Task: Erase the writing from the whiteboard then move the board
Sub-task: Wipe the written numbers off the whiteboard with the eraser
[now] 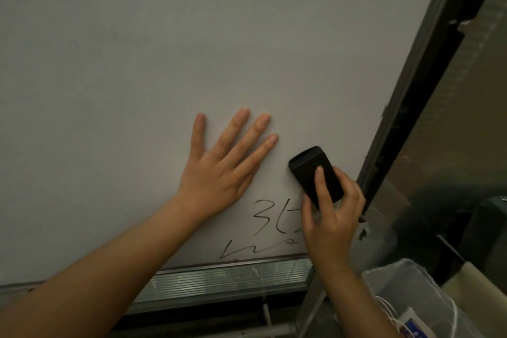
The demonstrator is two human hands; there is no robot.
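Erasing is under way: right hand (333, 217) fingers grasp the eraser (315, 175) against the whiteboard (192, 35), left hand (219, 167) pressed flat, fingers straight. Next, sweep down over the writing (271, 230).

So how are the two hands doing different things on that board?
The left hand lies flat with fingers spread and holds nothing; the right hand grips a black eraser. The left rests on bare whiteboard; the right covers part of the writing. Both are bare and meet the board's lower right.
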